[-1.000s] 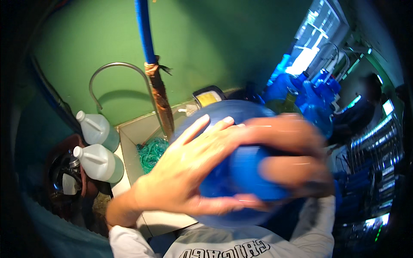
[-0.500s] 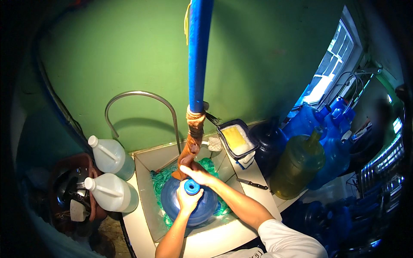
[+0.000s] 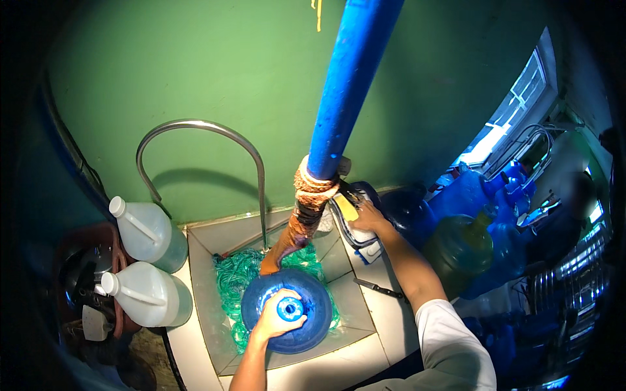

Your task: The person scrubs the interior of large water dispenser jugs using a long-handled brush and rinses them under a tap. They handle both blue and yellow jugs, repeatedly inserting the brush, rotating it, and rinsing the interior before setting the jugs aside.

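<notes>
A round blue water jug (image 3: 261,287) stands in the tiled sink (image 3: 352,296), neck up. My left hand (image 3: 270,319) is wrapped round its neck, just beside the blue cap-like ring (image 3: 290,309) at the mouth. My right hand (image 3: 370,218) is at a dark-rimmed tub (image 3: 370,242) at the sink's back right corner, its fingers closed on the edge of a yellow sponge (image 3: 345,207). Part of the sponge and the fingertips are hidden. Green netting (image 3: 235,280) lies around the jug.
A blue pipe (image 3: 352,85) with a cloth-wrapped end (image 3: 310,202) hangs above the sink, beside a curved metal faucet (image 3: 261,176). Two white jugs (image 3: 147,234) stand left. A knife (image 3: 378,287) lies on the right counter, near a yellowish large bottle (image 3: 456,251) and several blue ones.
My right hand has left the wrapped pipe end and moved right to the sponge in the tub. My left hand still holds the jug's neck. The view has shifted slightly.
</notes>
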### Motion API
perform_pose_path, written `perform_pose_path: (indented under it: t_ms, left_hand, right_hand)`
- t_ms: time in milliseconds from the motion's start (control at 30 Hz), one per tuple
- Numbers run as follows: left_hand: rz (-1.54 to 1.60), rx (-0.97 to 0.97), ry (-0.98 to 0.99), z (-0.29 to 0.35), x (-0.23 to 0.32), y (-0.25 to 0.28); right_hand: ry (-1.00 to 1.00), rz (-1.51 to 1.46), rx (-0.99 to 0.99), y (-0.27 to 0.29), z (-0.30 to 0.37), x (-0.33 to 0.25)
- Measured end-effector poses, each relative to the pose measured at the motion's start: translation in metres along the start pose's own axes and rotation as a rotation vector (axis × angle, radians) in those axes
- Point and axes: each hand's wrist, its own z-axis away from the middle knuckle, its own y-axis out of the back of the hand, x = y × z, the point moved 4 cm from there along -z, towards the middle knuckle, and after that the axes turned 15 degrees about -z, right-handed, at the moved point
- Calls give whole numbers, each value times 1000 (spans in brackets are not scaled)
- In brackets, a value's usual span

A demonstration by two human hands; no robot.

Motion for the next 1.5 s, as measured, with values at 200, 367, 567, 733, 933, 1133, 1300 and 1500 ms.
perform_pose_path:
  t_ms: [200,367,567,733,933,1133,1300,1500]
  left_hand:
    - [-63,468,106,9,-2,-9]
    - [-142,204,-88,6,20,-11]
    - [-333,647,72,10,38,-11]
    - [-410,-231,-132,0,16,-41]
    - [-157,368,88,27,15,-26]
    - [66,-251,-119,17,-20,-11]
    - [-152,539,23,21,9,-4]
    - [21,102,47,50,-20,-10]
  right_hand:
    - [-14,123,202,-7,-16,10]
    - [-394,-1586,300,36,0,22]
    - [-68,-1313,-69,-14,152,-153]
    - [762,-321,97,-63,194,-251]
    - [317,-423,115,-71,175,-195]
    - [-321,-701,-363,-149,131,-137]
    - [11,-688,-276,-131,138,-183]
    - [74,-573,-230,-172,169,-142]
